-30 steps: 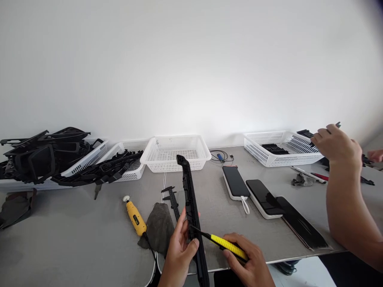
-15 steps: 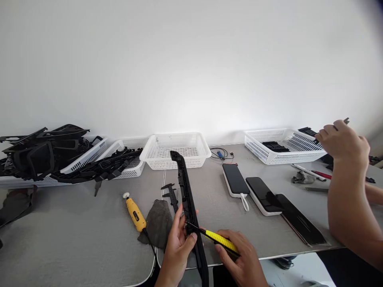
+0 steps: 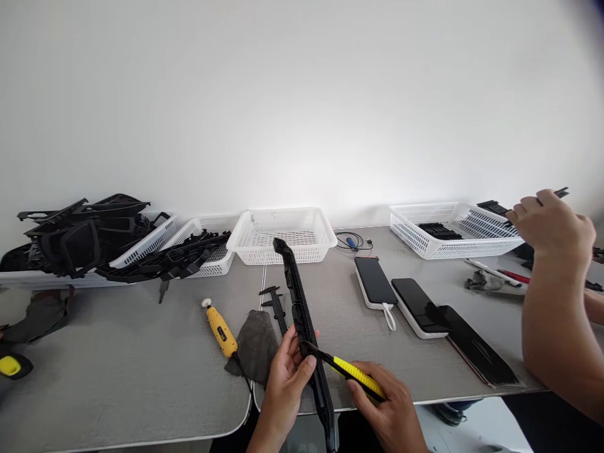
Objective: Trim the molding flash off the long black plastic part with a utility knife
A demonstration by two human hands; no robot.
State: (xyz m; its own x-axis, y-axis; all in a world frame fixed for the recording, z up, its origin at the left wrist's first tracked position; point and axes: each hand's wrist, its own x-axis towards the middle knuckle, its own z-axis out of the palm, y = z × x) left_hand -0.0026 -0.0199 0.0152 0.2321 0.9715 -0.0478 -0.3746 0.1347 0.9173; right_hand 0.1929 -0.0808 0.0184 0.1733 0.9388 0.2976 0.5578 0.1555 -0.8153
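Note:
My left hand [image 3: 285, 373] grips a long black plastic strip [image 3: 302, 321] that slants from the table's near edge up toward the middle basket. My right hand [image 3: 387, 409] is closed around a yellow-handled knife [image 3: 353, 375], whose dark tip rests against the strip right beside my left thumb. Under the strip lie a grey rag [image 3: 257, 345] and a black caliper [image 3: 276, 305]. A small yellow rotary tool [image 3: 221, 330] lies just left of the rag.
White baskets [image 3: 283, 236] line the back; the left ones hold black plastic parts [image 3: 80, 239]. Power banks and phones [image 3: 415, 305] lie right of centre. Another person's arm [image 3: 557, 289] holds a black part over the right basket [image 3: 453, 229]. A yellow object [image 3: 9, 365] sits at far left.
The view has shifted slightly, bringing a yellow object in at far left. My hands and the strip stay together with small adjustments. The other person's hand has lifted a little to the right.

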